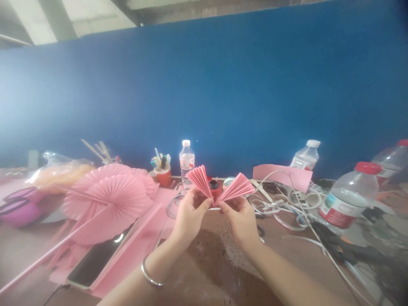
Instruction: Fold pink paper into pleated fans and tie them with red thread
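Observation:
Between my hands is a pink pleated paper [236, 187], folded accordion-style and spread into two wings that meet low in the middle. My left hand [191, 214] pinches the left wing near its base, thumb in front. With thumb and fingers closed, my right hand [240, 219] grips the right wing the same way. Just behind the paper stands a small red object with a dark top [214, 185], partly hidden. To the left lie finished-looking round pink paper fans [116, 195] with long stick handles, overlapping each other.
A dark phone [98, 259] lies by pink paper sheets on the left. A small water bottle [186, 161] and a cup of pens [163, 175] stand behind. Tangled white cables [283, 208] and a large red-capped bottle [350, 197] crowd the right. A blue partition [204, 93] closes the back.

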Available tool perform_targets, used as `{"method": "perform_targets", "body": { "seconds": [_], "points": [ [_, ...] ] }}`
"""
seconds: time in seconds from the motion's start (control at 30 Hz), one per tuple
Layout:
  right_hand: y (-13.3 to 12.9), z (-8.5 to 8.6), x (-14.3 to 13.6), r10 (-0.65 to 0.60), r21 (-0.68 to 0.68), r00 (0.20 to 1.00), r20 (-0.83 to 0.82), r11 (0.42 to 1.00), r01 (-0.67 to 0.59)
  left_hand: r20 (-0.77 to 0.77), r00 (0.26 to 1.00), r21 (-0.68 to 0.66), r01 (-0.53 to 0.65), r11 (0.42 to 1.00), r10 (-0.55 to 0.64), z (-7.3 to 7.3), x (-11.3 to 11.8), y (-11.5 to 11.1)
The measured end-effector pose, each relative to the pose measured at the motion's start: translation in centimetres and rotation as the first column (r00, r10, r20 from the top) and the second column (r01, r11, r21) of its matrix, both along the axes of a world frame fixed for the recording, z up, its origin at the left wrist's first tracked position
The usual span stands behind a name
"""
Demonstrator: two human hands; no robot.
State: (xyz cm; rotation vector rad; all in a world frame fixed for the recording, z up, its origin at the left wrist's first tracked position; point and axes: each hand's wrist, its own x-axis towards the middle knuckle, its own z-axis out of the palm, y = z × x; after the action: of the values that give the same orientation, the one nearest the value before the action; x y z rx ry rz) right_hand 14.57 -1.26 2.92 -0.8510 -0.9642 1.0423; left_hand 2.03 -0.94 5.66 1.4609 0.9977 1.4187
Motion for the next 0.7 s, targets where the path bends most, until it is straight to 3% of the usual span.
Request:
{"method": "perform_targets", "body": {
  "seconds": [0.13, 0.37, 0.7],
  "points": [
    [-0.17, 0.06, -0.14, 0.003, -0.012, 1.000, -0.021, 1.000, -0.003, 0.003, 0.999, -0.004, -0.032, 0.999, 0.032, -0.22, 0.28, -0.27],
    [-0.58, 0.29, -0.32, 0.143, 0.001, 0.977, -0.155, 0.989, -0.145, -0.024, 1.000, -0.038, -0.020, 0.999, 0.019, -0.38, 0.49, -0.52],
    [-0.64, 0.47, -0.39, 0.108, 0.002, 0.992, -0.068, 0.994, -0.108, -0.039, 0.998, -0.031, 0.051, 0.998, -0.052, 0.07, 0.73, -0.93]
  ]
}}
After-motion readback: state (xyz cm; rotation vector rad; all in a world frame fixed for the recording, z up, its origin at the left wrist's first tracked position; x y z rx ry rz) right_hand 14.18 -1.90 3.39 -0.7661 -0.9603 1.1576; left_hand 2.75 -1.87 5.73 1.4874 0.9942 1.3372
